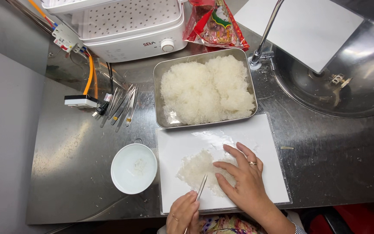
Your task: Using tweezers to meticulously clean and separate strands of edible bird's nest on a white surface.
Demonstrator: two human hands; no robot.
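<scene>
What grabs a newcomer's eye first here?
The metal tray heaped with white translucent shreds, at centre. Just below it, on the white board, the right hand presses flat on a smaller pile while the left hand holds tweezers at its edge. A small white bowl sits left of the board.

White board, white bowl, translucent-white mass — silver tray; red packet, perhaps floral-patterned cloth.

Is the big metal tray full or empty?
Full. The metal tray is heaped nearly edge to edge with white stringy stuff, and only a small corner of bare metal shows.
</scene>
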